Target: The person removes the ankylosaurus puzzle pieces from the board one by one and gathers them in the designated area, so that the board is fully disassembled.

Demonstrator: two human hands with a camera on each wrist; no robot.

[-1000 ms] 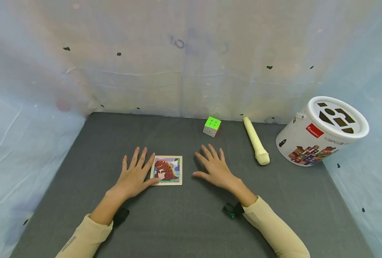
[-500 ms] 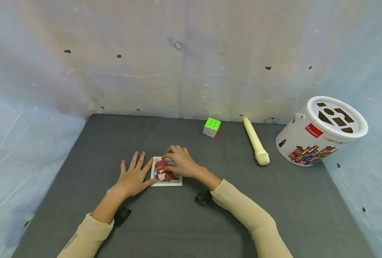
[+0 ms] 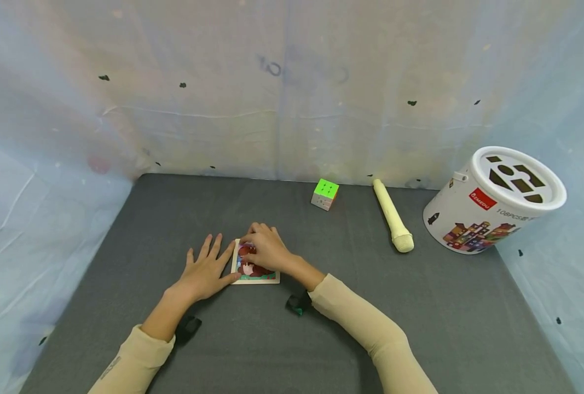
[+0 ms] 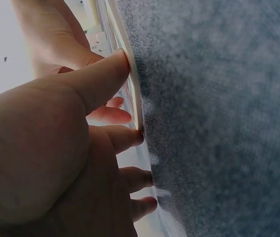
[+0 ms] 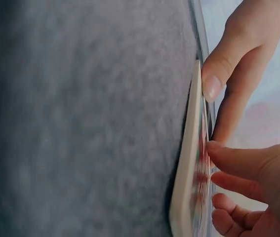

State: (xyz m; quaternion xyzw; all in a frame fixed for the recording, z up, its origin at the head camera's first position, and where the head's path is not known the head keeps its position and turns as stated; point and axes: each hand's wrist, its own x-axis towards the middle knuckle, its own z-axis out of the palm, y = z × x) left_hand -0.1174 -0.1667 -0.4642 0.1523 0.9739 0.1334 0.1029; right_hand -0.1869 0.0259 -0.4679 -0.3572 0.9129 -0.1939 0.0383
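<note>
A small square dinosaur picture puzzle (image 3: 257,275) in a pale frame lies flat on the dark table. My left hand (image 3: 200,276) rests beside it with fingers spread. The left thumb lies on the puzzle's near left edge and the index fingertip touches the left edge, as the left wrist view shows. My right hand (image 3: 270,250) reaches over the puzzle from the right, its fingers bent down. In the right wrist view its thumb (image 5: 238,160) touches the puzzle's face, and the other fingers are close to it. Whether a piece is pinched between them cannot be made out.
Behind the puzzle sits a puzzle cube (image 3: 325,194) with a green top. A pale yellow toy microphone (image 3: 392,216) lies to its right. A white lidded bucket (image 3: 489,202) of building blocks stands at the right edge. Plastic sheeting (image 3: 232,98) walls the table.
My right hand has come left from the bare table onto the puzzle, its fingers bending, then slid slightly farther left. My left hand has stayed almost still at the puzzle's left edge.
</note>
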